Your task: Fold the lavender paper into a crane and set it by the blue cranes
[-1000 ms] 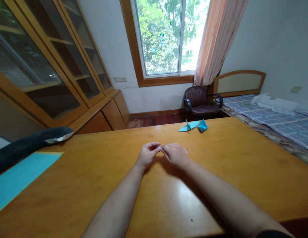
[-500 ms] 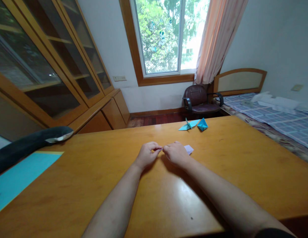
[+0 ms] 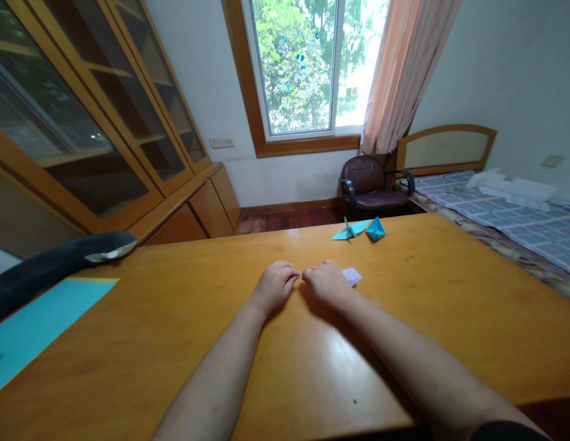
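A piece of folded lilac paper (image 3: 352,277) sticks out to the right from behind my right hand (image 3: 327,282), whose curled fingers are closed on it. My left hand (image 3: 276,285) pinches the narrow left tip of the same paper between thumb and forefinger. The fingertips of both hands almost meet, low over the table (image 3: 174,331). Most of the paper is hidden by my right hand. Farther off lie a light blue paper crane (image 3: 351,229) and a darker blue folded paper piece (image 3: 375,229), both apart from my hands.
A turquoise sheet with a yellow edge (image 3: 50,324) lies at the left, beside a dark stuffed toy (image 3: 73,257). Beyond the table stand a maroon armchair (image 3: 365,177) and, to the right, a bed (image 3: 505,208). A glass-fronted cabinet (image 3: 193,165) lines the left wall.
The lilac paper shows slightly farther to the right of my right hand. My left finger and thumb have pinched closer together. The blue paper pieces stay in place on the table.
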`<state>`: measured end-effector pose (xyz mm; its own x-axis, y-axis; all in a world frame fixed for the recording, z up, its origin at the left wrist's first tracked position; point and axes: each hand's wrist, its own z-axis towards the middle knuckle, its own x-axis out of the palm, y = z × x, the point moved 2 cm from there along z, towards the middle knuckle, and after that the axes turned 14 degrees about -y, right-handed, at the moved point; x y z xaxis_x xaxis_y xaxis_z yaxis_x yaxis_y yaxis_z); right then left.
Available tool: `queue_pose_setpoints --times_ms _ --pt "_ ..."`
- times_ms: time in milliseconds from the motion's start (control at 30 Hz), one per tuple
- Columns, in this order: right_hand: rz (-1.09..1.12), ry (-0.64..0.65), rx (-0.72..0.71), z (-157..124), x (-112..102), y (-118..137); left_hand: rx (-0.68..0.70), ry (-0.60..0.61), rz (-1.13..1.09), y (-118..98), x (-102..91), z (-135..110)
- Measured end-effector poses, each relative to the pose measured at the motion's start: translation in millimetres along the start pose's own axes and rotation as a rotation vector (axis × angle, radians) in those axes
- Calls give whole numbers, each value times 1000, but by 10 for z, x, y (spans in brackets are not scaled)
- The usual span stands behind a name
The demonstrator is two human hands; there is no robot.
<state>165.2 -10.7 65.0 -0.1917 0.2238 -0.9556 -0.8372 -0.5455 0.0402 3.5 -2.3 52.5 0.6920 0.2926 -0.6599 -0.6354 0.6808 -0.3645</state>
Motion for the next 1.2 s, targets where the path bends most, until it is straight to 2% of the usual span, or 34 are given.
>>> queue_pose_setpoints --times_ms 333,667,900,1200 --pt "-35 -32 55 -34 -31 -64 2 -84 37 6 -39 -18" --pt "-17 7 -9 -21 6 -18 49 44 2 -33 22 -32" --pt "-60 1 70 -49 -60 -74 23 22 54 -4 -31 -10" --pt "-51 34 21 -22 -31 -39 133 90 240 -176 -32 31"
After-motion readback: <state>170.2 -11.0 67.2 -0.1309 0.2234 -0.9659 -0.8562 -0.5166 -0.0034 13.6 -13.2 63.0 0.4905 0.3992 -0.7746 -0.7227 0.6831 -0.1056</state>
